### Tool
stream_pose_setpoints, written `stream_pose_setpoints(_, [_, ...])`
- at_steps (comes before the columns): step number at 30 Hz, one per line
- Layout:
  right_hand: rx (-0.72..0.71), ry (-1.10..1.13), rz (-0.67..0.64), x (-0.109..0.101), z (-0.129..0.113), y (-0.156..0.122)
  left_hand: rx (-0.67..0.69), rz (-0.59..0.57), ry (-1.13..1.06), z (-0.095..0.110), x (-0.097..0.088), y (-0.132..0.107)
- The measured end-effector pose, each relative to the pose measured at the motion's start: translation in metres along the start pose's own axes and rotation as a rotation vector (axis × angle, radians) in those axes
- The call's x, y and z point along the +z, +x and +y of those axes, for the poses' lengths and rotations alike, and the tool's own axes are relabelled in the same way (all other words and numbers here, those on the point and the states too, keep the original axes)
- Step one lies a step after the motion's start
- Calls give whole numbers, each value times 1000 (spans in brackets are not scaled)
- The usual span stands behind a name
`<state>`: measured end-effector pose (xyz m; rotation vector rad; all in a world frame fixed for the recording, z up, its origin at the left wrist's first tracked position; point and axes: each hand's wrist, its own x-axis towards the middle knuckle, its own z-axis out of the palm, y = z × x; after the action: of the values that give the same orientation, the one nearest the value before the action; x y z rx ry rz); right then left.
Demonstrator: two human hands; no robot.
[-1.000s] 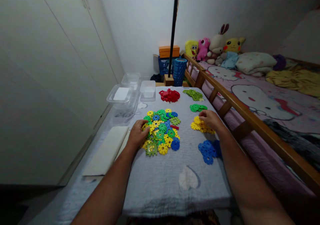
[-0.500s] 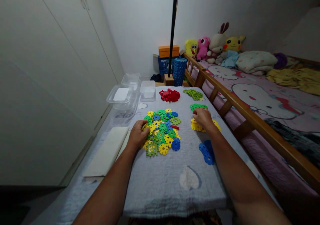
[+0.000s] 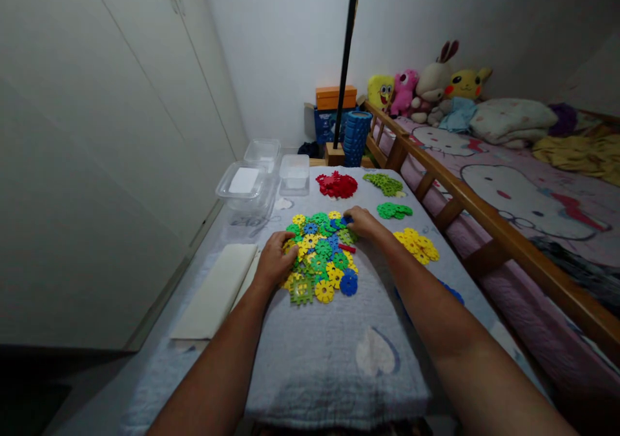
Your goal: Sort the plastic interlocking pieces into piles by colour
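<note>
A mixed heap of toothed plastic building discs (image 3: 323,247) in yellow, green and blue lies mid-table. At its left edge rests my left hand (image 3: 277,258), thumb and fingers apart and curved against the discs. My right hand (image 3: 362,221) is at the heap's far right corner, its fingertips closed on a blue disc (image 3: 347,220). Just below that hand lies a red stick-shaped piece (image 3: 347,248). Sorted piles surround the heap: red pieces (image 3: 336,185), light green pieces (image 3: 383,184), green discs (image 3: 394,210) and yellow discs (image 3: 417,245). Blue discs (image 3: 451,292) are partly hidden by my right forearm.
Clear plastic containers (image 3: 294,172) stand at the back left, one bearing a white label. A cream folded board (image 3: 216,290) lies left of my left arm. A wooden bed rail (image 3: 465,219) runs along the right side. Behind the table rises a black pole (image 3: 345,68).
My right hand has moved left from above the green and yellow piles to the mixed heap. My left hand stays at the heap's left edge. The view has shifted slightly.
</note>
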<state>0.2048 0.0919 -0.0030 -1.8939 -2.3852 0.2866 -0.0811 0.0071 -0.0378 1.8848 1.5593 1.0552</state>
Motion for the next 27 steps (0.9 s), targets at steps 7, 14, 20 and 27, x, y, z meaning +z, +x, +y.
stream_pose_setpoints(7, [-61,71,-7,-4,5,3,1,-6,3,0,0,0])
stream_pose_setpoints(14, [96,198,240,-23,19,-17,-16,-18,-6,2,-2,1])
stream_pose_setpoints(20, [101,341,233,-53,66,-97,-13,-21,20,3,-2,1])
stream_pose_setpoints(27, [94,472,-51,-53,86,-187,-17,-10,22,0,-2,1])
